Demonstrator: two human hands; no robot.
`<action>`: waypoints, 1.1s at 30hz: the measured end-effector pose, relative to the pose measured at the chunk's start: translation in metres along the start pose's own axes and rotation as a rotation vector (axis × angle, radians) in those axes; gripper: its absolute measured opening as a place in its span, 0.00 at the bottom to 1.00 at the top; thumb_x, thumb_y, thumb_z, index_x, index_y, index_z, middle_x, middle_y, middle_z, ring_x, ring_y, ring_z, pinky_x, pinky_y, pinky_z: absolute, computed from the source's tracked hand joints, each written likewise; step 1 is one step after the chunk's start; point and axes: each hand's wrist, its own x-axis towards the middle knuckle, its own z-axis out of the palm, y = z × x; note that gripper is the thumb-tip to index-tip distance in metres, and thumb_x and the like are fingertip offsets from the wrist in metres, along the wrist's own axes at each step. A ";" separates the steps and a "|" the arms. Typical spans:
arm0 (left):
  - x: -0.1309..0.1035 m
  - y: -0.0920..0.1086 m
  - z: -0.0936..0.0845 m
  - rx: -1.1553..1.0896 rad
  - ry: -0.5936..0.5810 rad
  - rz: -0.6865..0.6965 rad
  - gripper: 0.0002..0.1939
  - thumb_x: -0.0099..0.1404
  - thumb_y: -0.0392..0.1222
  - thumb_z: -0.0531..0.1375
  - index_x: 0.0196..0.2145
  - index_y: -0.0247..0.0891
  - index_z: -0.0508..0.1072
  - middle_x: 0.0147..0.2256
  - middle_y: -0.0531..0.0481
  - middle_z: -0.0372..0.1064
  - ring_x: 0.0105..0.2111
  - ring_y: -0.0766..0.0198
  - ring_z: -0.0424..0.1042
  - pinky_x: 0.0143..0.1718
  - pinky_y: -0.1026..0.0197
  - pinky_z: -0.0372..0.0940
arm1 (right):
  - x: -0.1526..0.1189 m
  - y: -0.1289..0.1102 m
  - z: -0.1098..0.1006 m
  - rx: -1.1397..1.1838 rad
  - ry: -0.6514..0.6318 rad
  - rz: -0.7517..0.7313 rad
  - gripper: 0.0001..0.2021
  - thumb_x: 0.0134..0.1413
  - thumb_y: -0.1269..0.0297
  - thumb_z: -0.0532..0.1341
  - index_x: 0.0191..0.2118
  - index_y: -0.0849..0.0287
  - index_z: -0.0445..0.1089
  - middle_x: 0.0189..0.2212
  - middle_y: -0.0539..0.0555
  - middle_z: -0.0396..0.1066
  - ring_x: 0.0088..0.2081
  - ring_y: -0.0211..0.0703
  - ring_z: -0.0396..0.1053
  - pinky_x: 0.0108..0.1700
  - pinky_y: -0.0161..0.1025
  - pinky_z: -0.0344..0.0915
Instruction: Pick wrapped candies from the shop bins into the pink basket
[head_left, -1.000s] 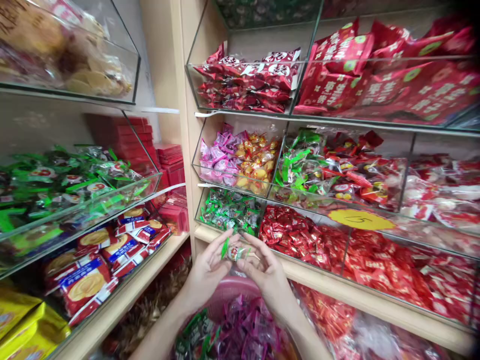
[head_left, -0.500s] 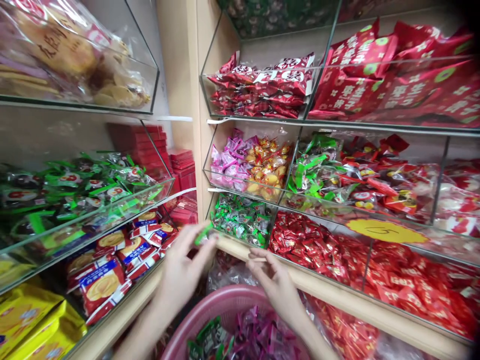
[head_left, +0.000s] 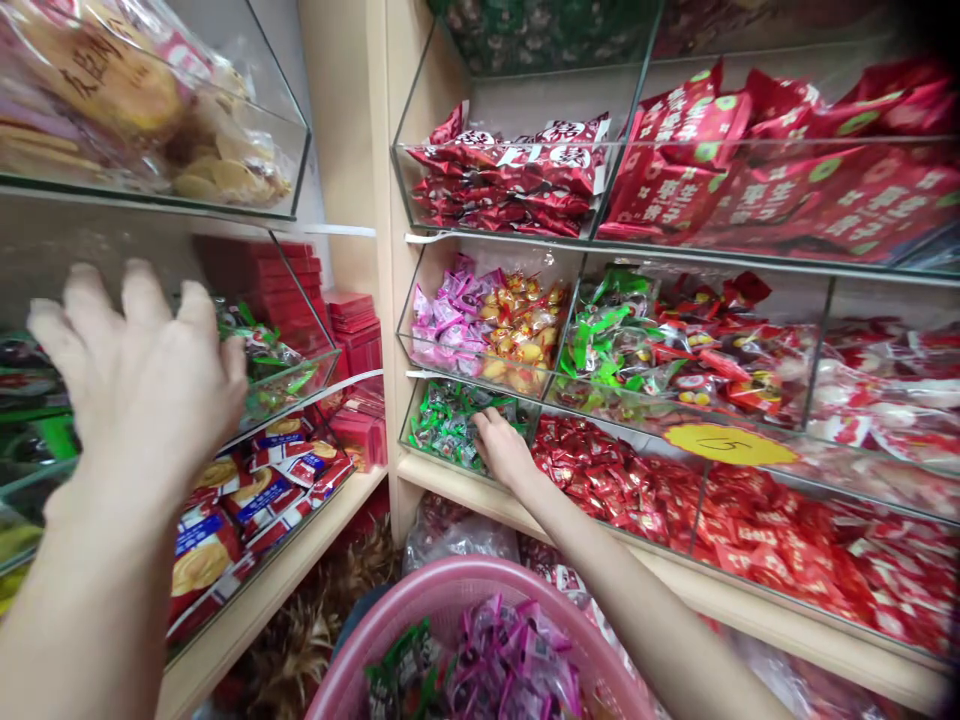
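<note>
At the left, my left hand is raised with its fingers spread, back towards me, in front of the bin of green-wrapped sweets. Nothing shows in it, though its palm is hidden. My right hand reaches into a low corner bin of small green-wrapped candies. Its fingers are slightly bent and apart, with the tips at the candies; the thumb is hidden. Below stands a pink plastic basket with purple-wrapped candies and green-wrapped ones inside.
Clear-walled bins line two shelf units meeting at a corner post. Red-wrapped candies lie right of my right hand, beneath a yellow price tag. Biscuit packets sit low left. A wooden shelf edge runs above the basket.
My left hand has left the corner, where it held a green-wrapped piece, and moved up and left, fingers now spread. My right hand has moved from the shelf edge into the green candies.
</note>
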 end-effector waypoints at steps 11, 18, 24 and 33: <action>-0.069 0.040 0.136 -0.404 -0.315 -0.062 0.13 0.62 0.43 0.51 0.38 0.37 0.73 0.45 0.44 0.68 0.46 0.56 0.65 0.48 0.50 0.60 | 0.000 0.002 0.011 -0.066 0.017 0.038 0.09 0.58 0.74 0.48 0.41 0.58 0.61 0.41 0.56 0.63 0.35 0.42 0.69 0.33 0.35 0.63; -0.084 0.056 0.172 -1.323 -0.576 -0.901 0.22 0.56 0.53 0.58 0.43 0.36 0.68 0.36 0.46 0.70 0.30 0.66 0.71 0.30 0.64 0.66 | -0.046 0.010 -0.001 0.370 0.248 -0.309 0.13 0.61 0.70 0.45 0.49 0.54 0.59 0.47 0.56 0.62 0.47 0.41 0.64 0.44 0.36 0.64; -0.092 0.075 0.147 -1.553 -0.614 -0.908 0.20 0.52 0.42 0.65 0.42 0.37 0.68 0.38 0.48 0.70 0.36 0.67 0.71 0.40 0.64 0.65 | -0.076 0.006 -0.004 0.780 0.364 -0.275 0.14 0.58 0.70 0.48 0.49 0.55 0.61 0.52 0.58 0.58 0.53 0.44 0.59 0.52 0.44 0.61; -0.113 0.087 0.140 -1.451 -0.523 -0.837 0.19 0.50 0.41 0.65 0.40 0.37 0.67 0.35 0.51 0.70 0.33 0.68 0.70 0.35 0.65 0.66 | -0.085 -0.011 -0.013 1.556 0.094 0.233 0.14 0.45 0.58 0.64 0.37 0.59 0.69 0.28 0.49 0.69 0.26 0.35 0.68 0.29 0.34 0.67</action>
